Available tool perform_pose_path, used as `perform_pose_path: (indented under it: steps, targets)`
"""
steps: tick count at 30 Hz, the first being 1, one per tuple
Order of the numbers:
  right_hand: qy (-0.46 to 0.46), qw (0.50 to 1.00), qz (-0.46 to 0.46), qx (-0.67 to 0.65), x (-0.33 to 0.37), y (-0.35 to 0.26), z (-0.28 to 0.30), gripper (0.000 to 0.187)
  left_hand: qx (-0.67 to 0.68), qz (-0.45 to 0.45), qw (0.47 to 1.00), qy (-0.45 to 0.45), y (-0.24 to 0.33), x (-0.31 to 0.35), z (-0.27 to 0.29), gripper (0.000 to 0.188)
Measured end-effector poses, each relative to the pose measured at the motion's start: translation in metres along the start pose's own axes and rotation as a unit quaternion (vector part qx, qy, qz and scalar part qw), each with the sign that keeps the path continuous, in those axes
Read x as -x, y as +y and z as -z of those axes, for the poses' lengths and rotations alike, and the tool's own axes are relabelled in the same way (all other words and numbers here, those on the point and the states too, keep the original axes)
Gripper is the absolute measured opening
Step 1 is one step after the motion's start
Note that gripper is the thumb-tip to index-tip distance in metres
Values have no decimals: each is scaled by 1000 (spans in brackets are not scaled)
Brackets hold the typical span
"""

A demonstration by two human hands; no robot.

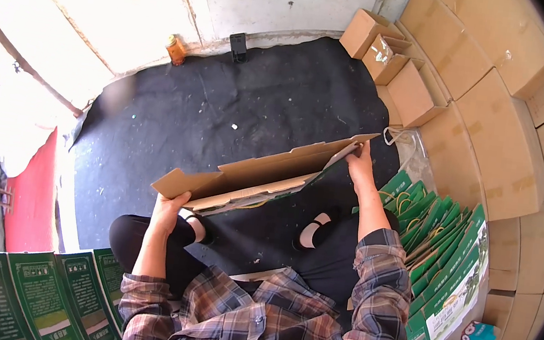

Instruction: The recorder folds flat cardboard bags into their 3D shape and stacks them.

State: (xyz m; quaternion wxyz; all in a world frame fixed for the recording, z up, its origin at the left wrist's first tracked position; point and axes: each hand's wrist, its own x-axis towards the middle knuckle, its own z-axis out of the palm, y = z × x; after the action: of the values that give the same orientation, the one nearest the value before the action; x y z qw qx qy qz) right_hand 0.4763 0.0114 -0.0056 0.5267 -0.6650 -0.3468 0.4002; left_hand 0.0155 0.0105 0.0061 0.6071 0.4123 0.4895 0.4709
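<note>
Between my two hands a part-folded cardboard box point(258, 175) is held over the dark floor sheet, brown on the inside with a sliver of green on its outer side. Its top is open, and flaps with notched edges stand up along the far side. My left hand point(171, 208) grips the near left corner, thumb over the edge. At the far right corner, my right hand point(359, 167) is closed on the edge, its fingertips partly hidden behind the card.
Folded green cartons with cord handles point(436, 244) lean on my right. Green printed panels point(39, 294) stand at lower left. Brown boxes point(499, 143) are stacked along the right. An orange bottle point(176, 50) and a black object point(238, 47) sit by the far wall.
</note>
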Motion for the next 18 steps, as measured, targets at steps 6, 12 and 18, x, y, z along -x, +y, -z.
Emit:
perform_pose_path:
  steps: [6, 12, 18]
  targets:
    - [56, 986, 112, 112, 27, -14, -31, 120, -61, -7, 997, -50, -1, 8, -8, 24]
    - [122, 949, 128, 261, 31, -11, -45, 109, -118, -62, 986, -102, -9, 21, -10, 23]
    - [99, 970, 194, 104, 46, -24, -44, 83, -83, -90, 992, 13, 2, 13, -13, 20]
